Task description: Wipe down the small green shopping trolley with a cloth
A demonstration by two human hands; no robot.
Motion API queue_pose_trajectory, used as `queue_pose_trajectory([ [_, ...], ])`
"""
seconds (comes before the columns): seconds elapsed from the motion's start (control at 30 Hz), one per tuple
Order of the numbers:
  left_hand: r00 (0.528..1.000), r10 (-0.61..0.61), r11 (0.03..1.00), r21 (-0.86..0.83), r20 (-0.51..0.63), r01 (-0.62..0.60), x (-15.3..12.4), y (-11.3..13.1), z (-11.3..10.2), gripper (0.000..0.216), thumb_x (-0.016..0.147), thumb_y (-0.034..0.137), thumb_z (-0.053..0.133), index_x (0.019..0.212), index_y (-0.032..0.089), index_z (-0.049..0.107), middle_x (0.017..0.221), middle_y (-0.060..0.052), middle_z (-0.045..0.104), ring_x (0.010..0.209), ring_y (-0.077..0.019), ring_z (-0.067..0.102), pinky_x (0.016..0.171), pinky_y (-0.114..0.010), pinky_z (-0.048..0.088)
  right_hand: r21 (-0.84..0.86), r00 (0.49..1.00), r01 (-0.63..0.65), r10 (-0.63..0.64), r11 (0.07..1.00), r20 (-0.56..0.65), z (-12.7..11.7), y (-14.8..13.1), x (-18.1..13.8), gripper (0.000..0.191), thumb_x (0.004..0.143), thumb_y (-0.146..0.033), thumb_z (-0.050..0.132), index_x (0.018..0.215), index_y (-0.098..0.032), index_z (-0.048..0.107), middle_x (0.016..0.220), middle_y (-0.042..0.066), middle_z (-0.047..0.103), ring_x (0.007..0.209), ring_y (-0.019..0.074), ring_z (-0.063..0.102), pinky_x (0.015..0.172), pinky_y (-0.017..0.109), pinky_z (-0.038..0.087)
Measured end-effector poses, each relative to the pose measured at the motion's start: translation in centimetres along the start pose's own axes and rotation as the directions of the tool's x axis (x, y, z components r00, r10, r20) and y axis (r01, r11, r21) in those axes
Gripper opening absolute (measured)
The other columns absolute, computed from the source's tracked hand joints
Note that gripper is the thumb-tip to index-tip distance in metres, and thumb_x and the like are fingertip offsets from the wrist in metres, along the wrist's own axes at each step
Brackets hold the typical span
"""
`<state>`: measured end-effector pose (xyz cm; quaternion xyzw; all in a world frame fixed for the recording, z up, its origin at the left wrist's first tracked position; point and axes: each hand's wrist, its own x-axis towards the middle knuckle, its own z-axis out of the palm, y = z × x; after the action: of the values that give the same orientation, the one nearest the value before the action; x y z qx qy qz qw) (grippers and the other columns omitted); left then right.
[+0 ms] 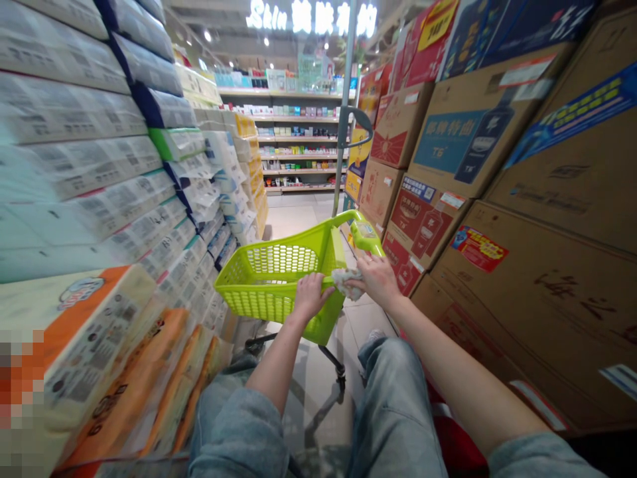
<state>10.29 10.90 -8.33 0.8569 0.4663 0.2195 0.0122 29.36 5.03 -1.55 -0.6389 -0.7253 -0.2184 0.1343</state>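
A bright green plastic shopping cart (263,302) stands in front of me on black legs with casters. My left hand (311,295) is closed over the near rim of its basket. With my right hand (378,279) I hold a crumpled whitish cloth (347,284), which touches the cart by the near corner below the handle. The cart's green handle (365,229) rises just beyond my right hand and carries a small label. Inside the basket no goods show.
Stacked packs of tissue paper (79,106) line the left side, with orange packs (134,378) close by my left arm. Cardboard boxes (537,265) are piled along the right. A metal pole (345,99) stands beyond the cart. Shelves of small goods (298,139) cross the far end.
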Motion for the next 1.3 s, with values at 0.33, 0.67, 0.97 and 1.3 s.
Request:
queue_pose_trajectory([
  [0.33,0.999,0.034,0.998,-0.044,0.017,-0.033,-0.1,-0.7,-0.2,0.031,0.089,0.047,0.047,0.106,0.021,0.051,0.100,-0.005,0.060,0.098,-0.0217,0.054,0.086,-0.035,0.038,0.193,0.990,0.039,-0.012,0.980,-0.138,-0.2,3.6,-4.8,0.037,0.093,-0.021,0.036,0.125,-0.024,0.053,0.129,0.004,0.058,0.124,0.0188,0.044,0.111,0.043,0.017],
  [0.67,1.000,0.027,1.000,-0.011,-0.002,-0.027,-0.1,-0.4,0.0,0.035,0.088,0.049,0.046,0.108,0.020,0.051,0.100,-0.006,0.060,0.097,-0.0226,0.053,0.085,-0.035,0.039,0.329,0.947,-0.125,0.212,0.936,-0.243,2.1,3.2,-6.1,0.045,0.093,-0.026,0.033,0.136,-0.019,0.043,0.145,0.008,0.038,0.136,0.0217,0.029,0.109,0.043,0.029],
  [0.97,1.000,-0.009,1.000,0.020,0.024,0.008,-0.1,0.3,0.0,0.035,0.089,0.049,0.045,0.103,0.018,0.053,0.100,-0.007,0.060,0.096,-0.0231,0.053,0.085,-0.036,0.038,0.169,0.923,0.069,0.002,0.983,-0.385,3.5,2.5,-2.6,0.020,0.090,-0.022,0.044,0.093,-0.016,0.063,0.096,0.012,0.063,0.102,0.0247,0.052,0.093,0.040,0.042],
  [1.3,0.991,0.135,0.981,-0.141,-0.020,-0.136,0.0,-0.6,0.2,0.038,0.091,0.037,0.043,0.124,0.019,0.046,0.111,-0.008,0.059,0.104,-0.0225,0.052,0.092,-0.039,0.039,0.066,0.947,0.030,-0.007,0.997,-0.322,2.3,3.4,1.2,0.033,0.093,-0.030,0.039,0.088,-0.016,0.069,0.071,0.006,0.066,0.070,0.0169,0.056,0.072,0.028,0.037],
])
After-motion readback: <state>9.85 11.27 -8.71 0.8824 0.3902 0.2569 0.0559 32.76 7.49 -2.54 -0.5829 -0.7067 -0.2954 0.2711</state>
